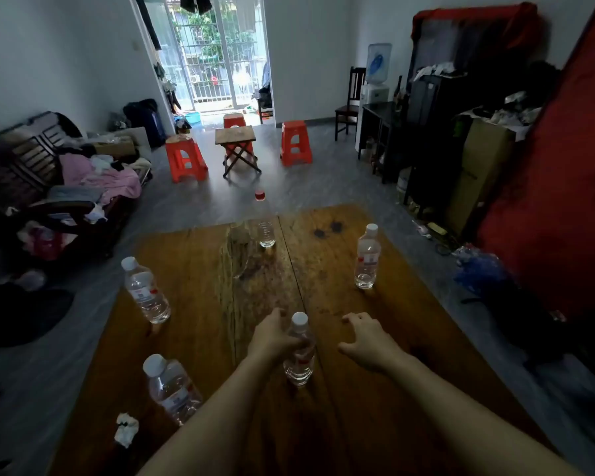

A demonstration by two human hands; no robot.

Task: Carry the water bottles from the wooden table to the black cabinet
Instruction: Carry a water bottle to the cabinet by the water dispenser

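A person's left hand (272, 336) wraps its fingers (294, 342) around the middle of a clear plastic water bottle with a white cap (299, 348), which stands upright on the worn brown wooden tabletop (375, 407). The right hand (366, 340) hovers just beside the same bottle, fingers spread and loosely curled, holding nothing.

Five bottles stand on the tabletop. Four have white caps: the one in the grip, one near-left of the fingers (170, 388), one farther left (145, 292) and one off to the right beyond the free hand (367, 257). The fifth, a clear bottle with a red cap (264, 221), stands well ahead of the fingers near the far edge.

The bottles look full or nearly so, and so likely have some weight for their size. Their thin walls would give under a hard squeeze, and smooth plastic can slip. A firm wrap around the labelled waist, as the left hand has now, looks the surest hold; the neck below the cap would also serve.

The black cabinet (426, 132) stands well apart from the hands, against the right-hand wall. No bottle appears to have reached it yet, though its cluttered top is hard to read.
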